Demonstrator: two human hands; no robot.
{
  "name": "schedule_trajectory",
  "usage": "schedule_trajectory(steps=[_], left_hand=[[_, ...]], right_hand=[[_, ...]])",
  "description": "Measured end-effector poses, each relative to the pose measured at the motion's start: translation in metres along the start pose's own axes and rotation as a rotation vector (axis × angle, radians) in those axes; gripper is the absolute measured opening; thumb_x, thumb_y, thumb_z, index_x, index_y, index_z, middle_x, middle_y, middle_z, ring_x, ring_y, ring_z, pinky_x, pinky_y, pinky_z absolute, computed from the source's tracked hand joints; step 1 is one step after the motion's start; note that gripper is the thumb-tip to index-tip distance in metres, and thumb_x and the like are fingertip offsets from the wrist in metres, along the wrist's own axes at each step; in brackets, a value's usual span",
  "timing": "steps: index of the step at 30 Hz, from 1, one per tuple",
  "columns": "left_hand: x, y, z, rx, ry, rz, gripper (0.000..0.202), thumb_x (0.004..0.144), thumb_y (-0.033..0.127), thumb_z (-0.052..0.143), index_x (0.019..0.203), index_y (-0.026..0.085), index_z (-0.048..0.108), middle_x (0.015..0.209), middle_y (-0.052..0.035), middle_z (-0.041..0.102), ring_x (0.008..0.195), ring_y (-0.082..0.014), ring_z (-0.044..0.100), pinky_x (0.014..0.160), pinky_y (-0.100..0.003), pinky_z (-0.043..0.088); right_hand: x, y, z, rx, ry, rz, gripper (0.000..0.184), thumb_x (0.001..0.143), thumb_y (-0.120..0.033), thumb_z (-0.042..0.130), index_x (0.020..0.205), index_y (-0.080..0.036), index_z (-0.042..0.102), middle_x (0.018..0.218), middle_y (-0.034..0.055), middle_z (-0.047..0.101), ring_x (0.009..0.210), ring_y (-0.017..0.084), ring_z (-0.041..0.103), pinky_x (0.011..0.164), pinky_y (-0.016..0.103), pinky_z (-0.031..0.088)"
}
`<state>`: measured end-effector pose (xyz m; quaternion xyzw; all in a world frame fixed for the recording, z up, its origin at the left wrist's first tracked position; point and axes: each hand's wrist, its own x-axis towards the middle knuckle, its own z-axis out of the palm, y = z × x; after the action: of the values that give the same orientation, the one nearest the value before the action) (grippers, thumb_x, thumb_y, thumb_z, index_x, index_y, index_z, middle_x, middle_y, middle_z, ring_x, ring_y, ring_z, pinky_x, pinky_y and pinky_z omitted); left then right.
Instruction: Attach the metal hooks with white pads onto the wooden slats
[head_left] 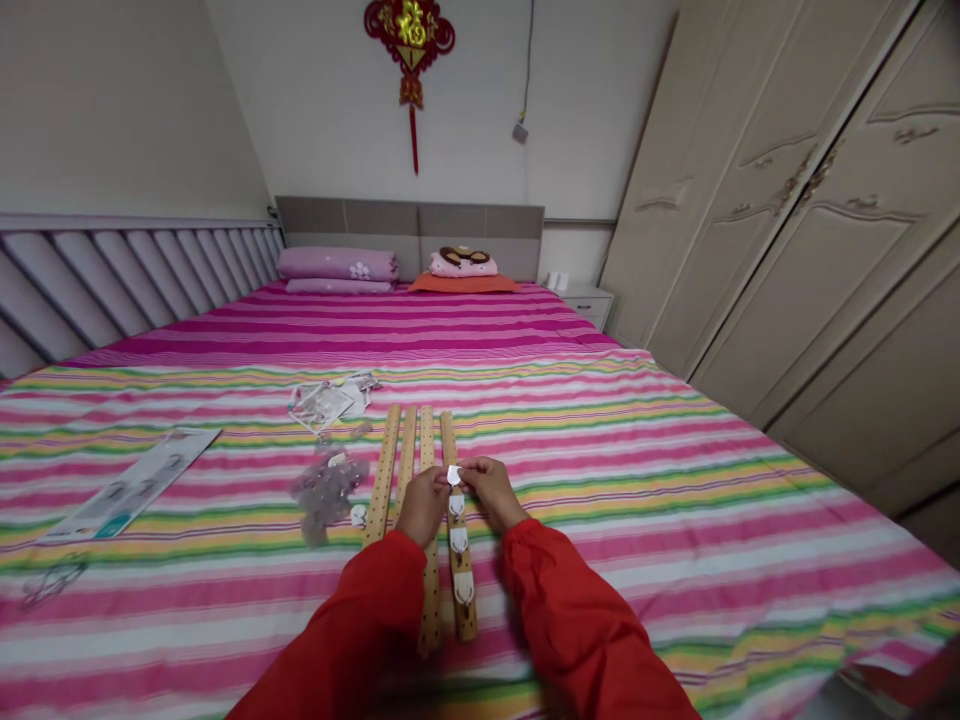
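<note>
Several long wooden strips with rows of holes (405,450) lie side by side on the striped bedspread (675,500). My left hand (422,505) and my right hand (491,488) meet over the rightmost strip (448,435) and pinch a small white hook (453,475) between their fingertips. Further white hooks (459,540) sit on that same strip closer to me. Both arms wear red sleeves.
A crumpled clear plastic bag (326,488) and a small white piece (358,515) lie left of the strips. An opened packet (330,402) and a printed card (131,485) lie further left. Pillows (337,268) sit at the headboard. A wardrobe (810,230) stands on the right.
</note>
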<state>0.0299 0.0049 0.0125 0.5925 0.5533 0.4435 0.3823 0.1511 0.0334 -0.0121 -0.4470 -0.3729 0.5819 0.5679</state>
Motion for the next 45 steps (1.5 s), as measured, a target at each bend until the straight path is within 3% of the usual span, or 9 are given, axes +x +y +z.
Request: schedule_trajectory(steps=[11, 15, 18, 22, 26, 31, 38, 45], left_hand=[[0.004, -0.012, 0.003, 0.244, 0.014, 0.09, 0.027, 0.067, 0.005, 0.052, 0.084, 0.015, 0.071, 0.068, -0.004, 0.065, 0.063, -0.0151, 0.057, 0.063, -0.026, 0.042], [0.006, -0.018, 0.005, 0.351, 0.063, 0.129, 0.023, 0.07, 0.007, 0.052, 0.081, 0.015, 0.071, 0.068, -0.0041, 0.06, 0.066, -0.0154, 0.054, 0.067, -0.026, 0.04], [0.004, -0.019, 0.005, 0.466, 0.033, 0.165, 0.025, 0.076, 0.009, 0.046, 0.083, 0.014, 0.069, 0.071, -0.0049, 0.057, 0.072, -0.0169, 0.053, 0.07, -0.027, 0.042], [-0.003, -0.021, 0.006, 0.595, -0.013, 0.2, 0.033, 0.083, 0.011, 0.037, 0.1, 0.014, 0.065, 0.08, -0.0065, 0.054, 0.08, -0.0177, 0.054, 0.073, -0.027, 0.043], [-0.008, -0.022, 0.009, 0.758, -0.055, 0.21, 0.04, 0.082, 0.006, 0.039, 0.114, 0.017, 0.059, 0.089, -0.007, 0.053, 0.088, -0.0169, 0.054, 0.078, -0.026, 0.042], [-0.011, -0.017, 0.01, 0.892, -0.101, 0.196, 0.047, 0.077, 0.002, 0.041, 0.119, 0.017, 0.055, 0.097, -0.0094, 0.055, 0.094, -0.0198, 0.053, 0.082, -0.03, 0.04], [-0.015, -0.007, 0.006, 1.016, -0.139, 0.21, 0.046, 0.077, 0.005, 0.048, 0.12, 0.021, 0.053, 0.126, -0.0093, 0.052, 0.114, -0.0247, 0.045, 0.088, -0.037, 0.036], [-0.017, -0.009, 0.006, 1.05, -0.137, 0.245, 0.042, 0.084, 0.009, 0.043, 0.122, 0.023, 0.053, 0.127, -0.0084, 0.055, 0.118, -0.0252, 0.042, 0.088, -0.042, 0.035]], right_hand=[[0.014, 0.009, 0.003, -0.041, 0.017, 0.01, 0.014, 0.046, -0.023, 0.073, 0.054, -0.015, 0.064, 0.047, -0.0025, 0.061, 0.043, 0.01, 0.05, 0.046, 0.023, 0.039], [0.014, 0.014, 0.003, -0.036, 0.029, 0.008, 0.015, 0.048, -0.024, 0.071, 0.059, -0.015, 0.067, 0.049, -0.0022, 0.062, 0.046, 0.011, 0.051, 0.049, 0.024, 0.04], [0.013, 0.017, 0.002, -0.041, 0.037, 0.005, 0.015, 0.048, -0.024, 0.07, 0.06, -0.014, 0.068, 0.048, -0.0021, 0.061, 0.045, 0.011, 0.05, 0.048, 0.024, 0.038], [0.012, 0.02, 0.001, -0.04, 0.048, -0.009, 0.015, 0.05, -0.025, 0.068, 0.061, -0.015, 0.067, 0.05, -0.0022, 0.061, 0.046, 0.011, 0.049, 0.049, 0.025, 0.037], [0.012, 0.024, 0.001, -0.037, 0.064, -0.027, 0.013, 0.052, -0.024, 0.067, 0.061, -0.016, 0.066, 0.052, -0.0023, 0.061, 0.05, 0.012, 0.051, 0.05, 0.025, 0.038], [0.012, 0.025, 0.0, -0.027, 0.067, -0.021, 0.015, 0.051, -0.023, 0.066, 0.064, -0.017, 0.063, 0.049, -0.005, 0.056, 0.047, 0.011, 0.048, 0.048, 0.024, 0.036], [0.014, 0.03, -0.002, -0.019, 0.045, 0.012, 0.022, 0.05, -0.023, 0.068, 0.07, -0.017, 0.061, 0.051, -0.0059, 0.056, 0.046, 0.01, 0.048, 0.048, 0.023, 0.035], [0.021, 0.043, -0.003, -0.012, 0.081, 0.002, 0.025, 0.048, -0.022, 0.07, 0.071, -0.017, 0.059, 0.044, -0.0106, 0.046, 0.043, 0.008, 0.042, 0.046, 0.022, 0.033]])
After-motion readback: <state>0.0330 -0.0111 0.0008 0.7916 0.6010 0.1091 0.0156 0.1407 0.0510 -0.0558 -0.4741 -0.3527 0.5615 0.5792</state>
